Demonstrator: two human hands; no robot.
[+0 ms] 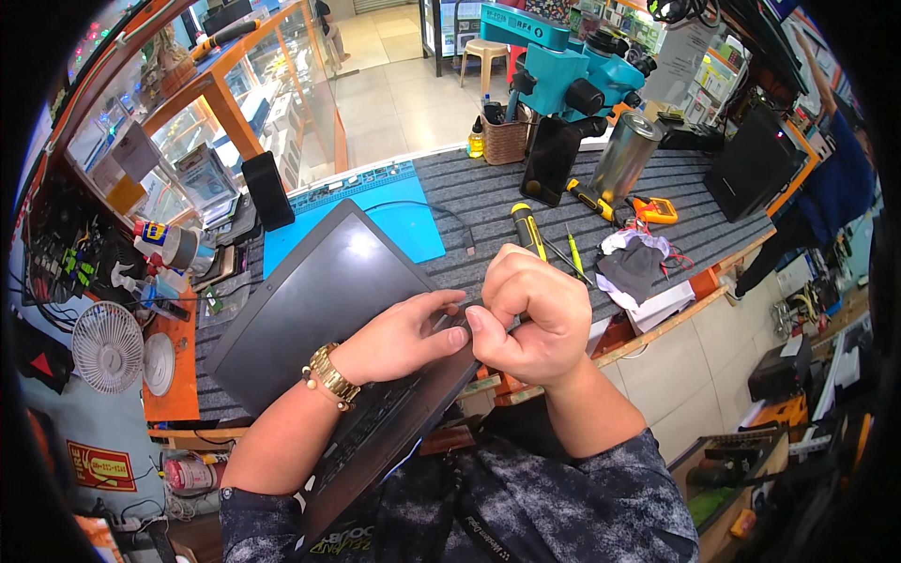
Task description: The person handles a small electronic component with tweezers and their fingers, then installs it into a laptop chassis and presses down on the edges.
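A dark open laptop [319,281] lies slantwise, its glossy screen resting on the bench and its keyboard half tilted against my body. Across the keyboard half reaches my left hand [404,336], with a gold watch at the wrist; its thumb and fingers curl around the laptop's right end near the hinge. Right beside it, my right hand [533,319] is closed, fingers folded and thumb pressed in, at that same corner. Whatever its fingertips pinch is hidden. Beyond the hands lie a yellow-black screwdriver [527,230] and a thin green-handled tool [573,251].
A blue mat [413,220] lies under the laptop's far side. Behind stand a phone [549,159], a metal can [627,155] and a teal microscope [572,70]. A cloth [633,263] and an orange multimeter [654,210] sit at right, a white fan [108,347] at left.
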